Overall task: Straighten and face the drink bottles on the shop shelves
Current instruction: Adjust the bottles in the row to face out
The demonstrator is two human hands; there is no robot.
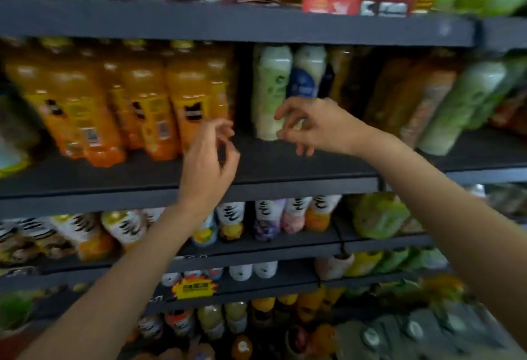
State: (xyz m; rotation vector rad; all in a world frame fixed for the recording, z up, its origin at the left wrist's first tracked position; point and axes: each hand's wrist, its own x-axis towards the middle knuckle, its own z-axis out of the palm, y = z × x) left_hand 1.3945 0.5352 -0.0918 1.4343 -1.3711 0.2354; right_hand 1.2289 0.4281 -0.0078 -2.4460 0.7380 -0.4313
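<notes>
my left hand (209, 157) and right hand (309, 126) hang with loose fingers, holding nothing. the white bottle (271, 91) stands on the shelf (171, 185), blurred, partly hidden behind my right fingers.

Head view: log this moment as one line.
left hand: loosely curled, empty, by orange bottles | right hand: fingers spread at pale green bottle, contact unclear | shelf: bare gap between
</notes>
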